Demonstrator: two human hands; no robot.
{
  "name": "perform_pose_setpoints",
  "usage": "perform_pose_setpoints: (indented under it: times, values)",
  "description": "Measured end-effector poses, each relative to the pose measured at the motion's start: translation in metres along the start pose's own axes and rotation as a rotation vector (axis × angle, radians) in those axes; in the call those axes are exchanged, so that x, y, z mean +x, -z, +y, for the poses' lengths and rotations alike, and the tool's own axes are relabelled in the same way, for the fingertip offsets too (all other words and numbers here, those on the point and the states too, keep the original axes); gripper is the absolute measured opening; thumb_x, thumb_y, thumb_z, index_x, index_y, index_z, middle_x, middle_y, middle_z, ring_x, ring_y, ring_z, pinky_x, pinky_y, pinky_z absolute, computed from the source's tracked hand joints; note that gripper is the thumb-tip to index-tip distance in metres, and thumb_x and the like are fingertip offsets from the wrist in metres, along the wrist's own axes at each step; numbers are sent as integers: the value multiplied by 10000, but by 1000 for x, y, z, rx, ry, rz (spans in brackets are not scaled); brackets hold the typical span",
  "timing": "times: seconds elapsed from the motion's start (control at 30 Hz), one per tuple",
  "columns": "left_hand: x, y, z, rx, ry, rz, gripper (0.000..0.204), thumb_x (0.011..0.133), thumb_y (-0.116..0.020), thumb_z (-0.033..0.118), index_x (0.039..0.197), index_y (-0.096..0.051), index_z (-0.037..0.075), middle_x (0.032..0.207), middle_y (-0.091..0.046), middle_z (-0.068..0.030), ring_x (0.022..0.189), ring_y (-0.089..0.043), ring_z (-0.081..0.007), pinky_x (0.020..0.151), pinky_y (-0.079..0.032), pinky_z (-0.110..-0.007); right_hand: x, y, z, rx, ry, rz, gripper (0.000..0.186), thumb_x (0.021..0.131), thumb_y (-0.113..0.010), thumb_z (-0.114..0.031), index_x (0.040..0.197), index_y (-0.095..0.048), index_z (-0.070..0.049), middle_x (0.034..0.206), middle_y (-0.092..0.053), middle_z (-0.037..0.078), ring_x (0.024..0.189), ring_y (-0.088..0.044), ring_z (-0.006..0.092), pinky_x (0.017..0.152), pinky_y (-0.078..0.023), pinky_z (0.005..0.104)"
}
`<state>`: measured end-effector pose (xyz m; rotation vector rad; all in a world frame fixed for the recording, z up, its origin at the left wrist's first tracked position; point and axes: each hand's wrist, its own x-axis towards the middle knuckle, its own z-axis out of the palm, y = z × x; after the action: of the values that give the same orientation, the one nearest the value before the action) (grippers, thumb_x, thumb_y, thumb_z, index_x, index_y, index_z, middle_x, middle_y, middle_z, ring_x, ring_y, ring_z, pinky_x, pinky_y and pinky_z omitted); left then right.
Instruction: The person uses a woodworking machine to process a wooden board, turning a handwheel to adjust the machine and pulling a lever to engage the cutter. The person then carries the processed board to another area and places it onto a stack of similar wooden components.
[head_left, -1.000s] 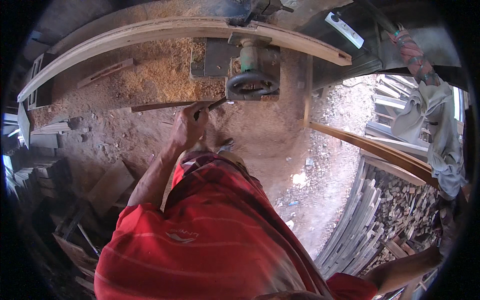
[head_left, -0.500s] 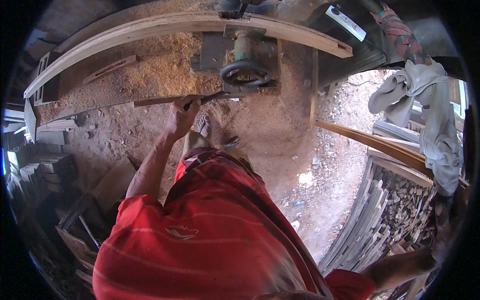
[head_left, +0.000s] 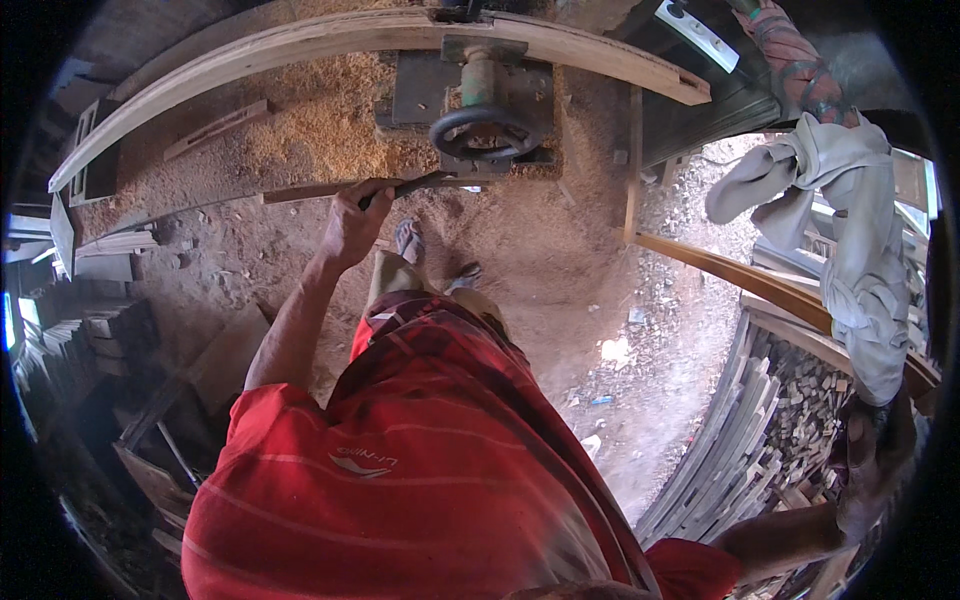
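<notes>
My left hand (head_left: 357,222) is closed around a slim, dark hand tool (head_left: 412,187). It looks like a chisel, and its end points right, just below the black handwheel (head_left: 486,132) of a machine. Behind that hand runs a narrow wooden edge (head_left: 290,194). Near the right rim, my right hand (head_left: 872,462) has curled fingers at the lower end of a hanging white cloth (head_left: 862,250). It appears to grip the cloth there, though shadow hides part of the fingers. A long grooved timber (head_left: 300,50) lies across the machine beyond the wheel.
Sawdust (head_left: 330,100) covers the far surface, where a short slotted wood piece (head_left: 216,130) lies. A white power strip (head_left: 697,35) sits at the far right. Stacked strips (head_left: 705,440) and heaped offcuts (head_left: 805,400) stand to the right. A wooden rail (head_left: 735,275) slants there.
The white cloth has swung a little left, and my right hand has shifted with its lower end. My left hand keeps the tool, nearly in place. The view has tilted slightly.
</notes>
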<state>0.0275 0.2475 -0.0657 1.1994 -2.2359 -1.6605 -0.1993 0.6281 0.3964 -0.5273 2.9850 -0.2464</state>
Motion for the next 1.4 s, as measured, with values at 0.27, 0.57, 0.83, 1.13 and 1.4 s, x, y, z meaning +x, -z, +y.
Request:
perform_pose_setpoints:
  times: [0.27, 0.57, 0.83, 1.13, 1.4]
  values:
    - [2, -4, -8, -57, -24, -10, 322, 971, -590, 278, 1075, -701, -6, 724, -594, -50, 671, -490, -107, 620, -432, -305, -9, -43, -4, 112, -53, -62, 669, 839, -717, -409, 1329, -536, 7, 823, -587, 13, 521, -455, 48, 430, -377, 211]
    - [1, 0, -3, -67, 9, -18, 320, 975, -588, 273, 1100, -701, 0, 759, -628, -45, 698, -508, -97, 641, -444, -292, -7, -36, 45, -122, 263, 146, 716, 849, -730, -434, 1347, -503, 28, 851, -587, 31, 568, -497, 83, 459, -422, 248]
    - [4, -5, -11, -168, -106, -14, 256, 976, -593, 209, 1092, -691, 3, 829, -654, -39, 746, -524, -89, 668, -456, -287, -28, -92, -2, 148, -183, -130, 677, 870, -713, -447, 1303, -510, 32, 849, -580, 55, 601, -526, 114, 527, -445, 259]
    - [4, -10, -12, -202, -129, 28, 225, 957, -584, 163, 1056, -685, -13, 759, -632, -47, 708, -546, -105, 646, -461, -301, -27, -140, -10, 193, -190, -215, 556, 873, -709, -507, 992, -528, 6, 722, -555, 13, 597, -510, 99, 541, -421, 274]
    - [7, -3, -17, -267, -89, 27, 209, 936, -592, 130, 1060, -701, 2, 699, -599, -51, 603, -519, -109, 572, -426, -295, -24, -205, 15, 497, -4, -236, 427, 879, -724, -308, 1051, -521, 25, 759, -552, 40, 572, -505, 121, 495, -430, 275]
